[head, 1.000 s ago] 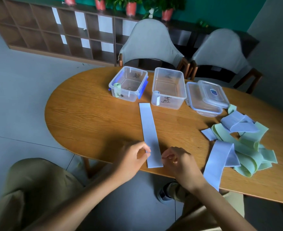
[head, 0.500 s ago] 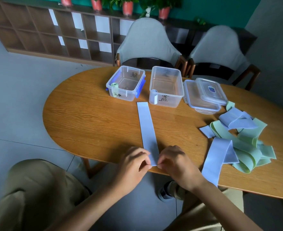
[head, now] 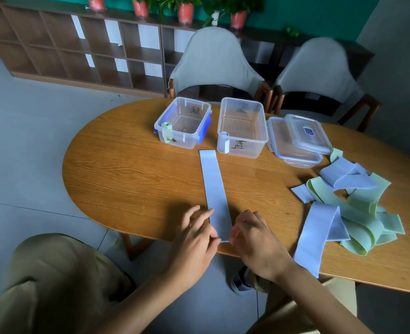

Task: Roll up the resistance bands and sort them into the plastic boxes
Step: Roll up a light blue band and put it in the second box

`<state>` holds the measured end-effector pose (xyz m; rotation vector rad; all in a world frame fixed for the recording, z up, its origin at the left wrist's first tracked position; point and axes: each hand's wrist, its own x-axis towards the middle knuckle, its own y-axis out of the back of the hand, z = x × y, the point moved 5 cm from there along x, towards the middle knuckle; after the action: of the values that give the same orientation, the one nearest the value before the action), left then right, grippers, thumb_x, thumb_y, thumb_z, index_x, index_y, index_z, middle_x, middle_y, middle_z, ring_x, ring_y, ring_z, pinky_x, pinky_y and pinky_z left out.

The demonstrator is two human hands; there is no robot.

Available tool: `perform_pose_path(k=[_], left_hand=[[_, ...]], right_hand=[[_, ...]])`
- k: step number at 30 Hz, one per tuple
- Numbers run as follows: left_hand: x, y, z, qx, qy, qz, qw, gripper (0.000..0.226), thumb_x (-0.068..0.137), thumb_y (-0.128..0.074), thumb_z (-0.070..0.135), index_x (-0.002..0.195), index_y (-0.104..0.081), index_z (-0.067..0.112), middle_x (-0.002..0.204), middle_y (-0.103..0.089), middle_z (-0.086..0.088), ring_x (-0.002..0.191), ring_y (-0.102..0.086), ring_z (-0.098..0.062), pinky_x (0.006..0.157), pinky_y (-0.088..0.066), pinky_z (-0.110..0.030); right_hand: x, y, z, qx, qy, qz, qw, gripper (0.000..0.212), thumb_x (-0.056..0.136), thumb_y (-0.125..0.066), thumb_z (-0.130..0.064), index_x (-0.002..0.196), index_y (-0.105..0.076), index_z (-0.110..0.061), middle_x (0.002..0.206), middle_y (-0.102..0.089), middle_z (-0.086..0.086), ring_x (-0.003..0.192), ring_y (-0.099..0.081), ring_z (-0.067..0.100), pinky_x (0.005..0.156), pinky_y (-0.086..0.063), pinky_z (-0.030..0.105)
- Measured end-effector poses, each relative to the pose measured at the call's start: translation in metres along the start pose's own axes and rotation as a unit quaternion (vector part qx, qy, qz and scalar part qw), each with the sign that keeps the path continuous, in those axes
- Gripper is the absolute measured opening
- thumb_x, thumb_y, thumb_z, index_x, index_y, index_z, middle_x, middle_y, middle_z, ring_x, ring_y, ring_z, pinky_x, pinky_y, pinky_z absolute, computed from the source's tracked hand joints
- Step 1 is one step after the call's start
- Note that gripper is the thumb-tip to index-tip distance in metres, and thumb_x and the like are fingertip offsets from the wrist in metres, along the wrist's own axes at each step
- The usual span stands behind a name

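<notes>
A blue band point(head: 214, 189) lies flat and straight on the tabletop point(head: 131, 179), its far end just short of the boxes and its near end at the table's front edge, laid out smooth so it can be rolled from the near end without creases. The left hand point(head: 194, 239) pinches that near end at its left corner, thumb against fingers point(head: 205, 216), with the forefinger stretched along the band's side as if to keep the edge true. The right hand point(head: 254, 239) has its fingers curled at the opposite corner; they seem to be nipping the band's end to start the first turn, though the contact itself is hidden behind the knuckles. Beyond the band stand two open clear boxes side by side: the left box point(head: 183, 122), with blue clips, holds one rolled green band point(head: 167, 126) in its near corner, and the right box point(head: 242, 127) holds one rolled blue band point(head: 224, 135), so each colour apparently has its own box and this band likely belongs in the right one. The two lids point(head: 298, 138) are stacked just right of the boxes, out of the way. Farther right, a loose heap of bands point(head: 348, 208), blue and green tangled together, waits within reach of the right hand, one blue strip hanging over the table edge.
</notes>
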<state>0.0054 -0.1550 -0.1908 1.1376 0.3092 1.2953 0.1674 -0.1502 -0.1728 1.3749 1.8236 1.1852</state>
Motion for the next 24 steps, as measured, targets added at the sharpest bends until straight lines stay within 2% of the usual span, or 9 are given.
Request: perform_pose_path(k=[2,4,7,11,14,17,18,21,24], left_hand=[[0.001,0.0,0.001,0.015,0.004,0.003,1.0,0.016,0.086,-0.07,0.024,0.077,-0.058,0.023,0.137,-0.058,0.001,0.137,-0.04,-0.027,0.112,-0.035,-0.037],[0.003,0.002,0.002,0.017,0.012,0.008,1.0,0.016,0.084,-0.072,0.02,0.079,-0.056,0.021,0.124,-0.062,0.003,0.128,-0.046,-0.025,0.106,-0.041,-0.037],[0.006,0.01,0.008,0.003,0.022,0.025,0.999,0.023,0.079,-0.071,0.013,0.082,-0.049,0.019,0.087,-0.054,0.01,0.094,-0.05,-0.018,0.079,-0.048,-0.037],[0.006,0.02,0.018,0.003,0.013,0.056,0.998,0.032,0.067,-0.078,0.003,0.077,-0.05,0.013,0.074,-0.046,0.006,0.066,-0.046,-0.015,0.057,-0.038,-0.026],[0.003,0.02,0.018,0.015,-0.015,0.073,0.997,0.031,0.067,-0.079,0.002,0.076,-0.052,0.012,0.074,-0.046,0.004,0.067,-0.044,-0.014,0.058,-0.034,-0.023],[-0.001,0.02,0.019,0.034,-0.056,0.084,0.994,0.024,0.075,-0.076,0.003,0.075,-0.054,0.013,0.072,-0.048,0.003,0.068,-0.048,-0.015,0.061,-0.039,-0.025],[-0.002,0.019,0.021,0.045,-0.075,0.081,0.993,0.023,0.081,-0.074,0.005,0.074,-0.053,0.014,0.071,-0.047,0.003,0.068,-0.049,-0.016,0.062,-0.042,-0.028],[-0.004,0.015,0.024,0.098,-0.118,0.056,0.987,0.028,0.101,-0.056,0.014,0.073,-0.05,0.018,0.073,-0.045,0.004,0.07,-0.049,-0.016,0.065,-0.045,-0.033],[-0.007,0.013,0.021,0.106,-0.121,0.039,0.986,0.034,0.108,-0.043,0.02,0.074,-0.05,0.019,0.075,-0.045,0.005,0.073,-0.049,-0.017,0.068,-0.044,-0.031]], right_hand=[[0.001,-0.001,-0.001,0.006,-0.01,0.01,1.0,0.012,0.096,-0.052,-0.018,0.089,-0.06,-0.024,0.101,-0.047,-0.016,0.101,-0.039,0.008,0.087,-0.045,0.025],[0.002,-0.002,-0.001,0.013,-0.012,0.027,0.999,0.013,0.095,-0.055,-0.016,0.088,-0.062,-0.024,0.099,-0.05,-0.015,0.098,-0.041,0.009,0.083,-0.046,0.025],[0.002,-0.001,-0.002,0.019,0.0,0.06,0.998,0.014,0.091,-0.06,-0.014,0.086,-0.062,-0.027,0.092,-0.056,-0.017,0.094,-0.045,0.01,0.072,-0.049,0.031],[-0.003,0.002,-0.006,0.004,0.015,0.093,0.996,0.016,0.089,-0.067,-0.014,0.089,-0.059,-0.028,0.084,-0.058,-0.019,0.094,-0.051,0.009,0.061,-0.051,0.035],[-0.009,0.005,-0.007,-0.023,0.026,0.135,0.99,0.022,0.082,-0.077,-0.015,0.095,-0.063,-0.025,0.085,-0.06,-0.016,0.092,-0.057,0.011,0.059,-0.052,0.03],[-0.016,0.002,-0.01,-0.062,0.079,0.173,0.98,0.011,0.086,-0.075,-0.013,0.09,-0.066,-0.019,0.081,-0.061,-0.009,0.084,-0.059,0.016,0.061,-0.05,0.031],[-0.019,0.001,-0.011,-0.073,0.097,0.179,0.976,0.006,0.089,-0.07,-0.013,0.087,-0.066,-0.017,0.079,-0.061,-0.006,0.082,-0.058,0.017,0.062,-0.049,0.032],[-0.023,-0.003,-0.01,-0.084,0.127,0.178,0.972,0.011,0.095,-0.062,-0.014,0.086,-0.066,-0.015,0.079,-0.061,-0.003,0.081,-0.057,0.02,0.066,-0.048,0.034],[-0.025,-0.002,-0.008,-0.091,0.138,0.174,0.971,0.009,0.095,-0.063,-0.015,0.088,-0.069,-0.015,0.081,-0.063,-0.004,0.082,-0.057,0.02,0.068,-0.047,0.033]])
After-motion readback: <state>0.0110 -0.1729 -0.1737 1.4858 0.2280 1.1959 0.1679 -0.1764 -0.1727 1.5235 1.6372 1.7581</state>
